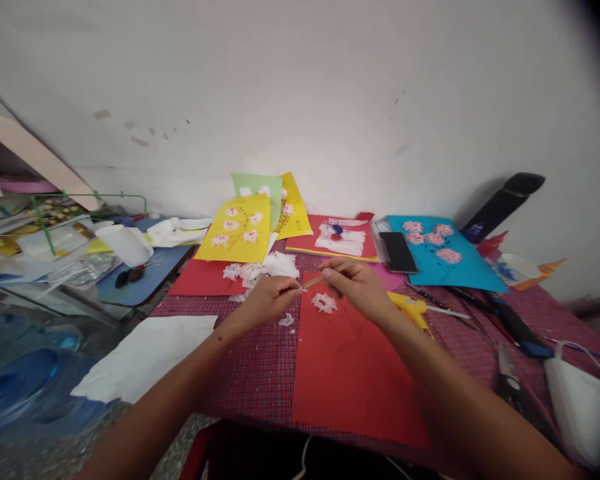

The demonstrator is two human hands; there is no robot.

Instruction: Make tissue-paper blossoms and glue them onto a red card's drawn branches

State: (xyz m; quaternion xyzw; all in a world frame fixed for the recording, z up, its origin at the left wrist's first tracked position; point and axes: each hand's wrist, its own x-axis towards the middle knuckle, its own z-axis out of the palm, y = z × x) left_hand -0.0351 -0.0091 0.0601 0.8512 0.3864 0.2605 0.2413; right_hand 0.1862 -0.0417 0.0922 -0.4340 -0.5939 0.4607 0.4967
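Observation:
Over a red sheet of paper (350, 373), my two hands are close together. My right hand (355, 285) is closed around a thin, pale wooden stick (316, 282) that points left. The fingertips of my left hand (276, 295) pinch a small white scrap of paper (303, 288) at the stick's tip; the scrap is too small to make out well. Just below, a ring-shaped white paper flower (324, 303) lies on the red sheet. A heap of torn white tissue (273, 267) sits behind my left hand. Loose white bits (287, 321) lie on the tablecloth.
Yellow (235, 230) and blue (437, 247) flower pictures stand or lie toward the wall. To the right are a black phone (399, 252), a yellow glue gun (409, 305) and scissors (510, 383). A white sheet (150, 350) overhangs the table's left edge.

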